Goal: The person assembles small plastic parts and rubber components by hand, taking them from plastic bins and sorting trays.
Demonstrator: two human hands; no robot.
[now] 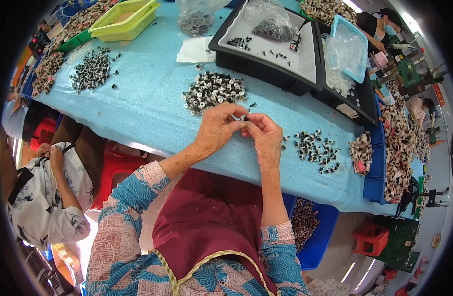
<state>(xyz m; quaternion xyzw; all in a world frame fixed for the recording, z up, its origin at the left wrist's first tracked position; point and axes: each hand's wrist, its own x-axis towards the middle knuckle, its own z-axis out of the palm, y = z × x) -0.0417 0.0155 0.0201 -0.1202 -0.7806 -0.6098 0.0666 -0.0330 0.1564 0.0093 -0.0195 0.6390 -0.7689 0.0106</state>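
Observation:
My left hand (217, 129) and my right hand (266, 138) meet at the near side of the blue-covered table (157, 123). Between their fingertips they pinch a small black-and-white piece (244, 118), mostly covered by the fingers. Just beyond my left hand lies a heap of small black pieces with white round ends (212, 91). To the right of my right hand, a looser group of black-and-white pieces (317, 152) is spread over the cover. One dark piece (253, 104) lies by itself beyond my fingertips.
Black trays (266, 74) with bagged parts stand at the back right. A light blue basket (349, 47) rests on one. Yellow-green trays (125, 22) and another parts heap (91, 69) are at the far left. A blue crate (377, 163) borders the right. A person (54, 197) sits left.

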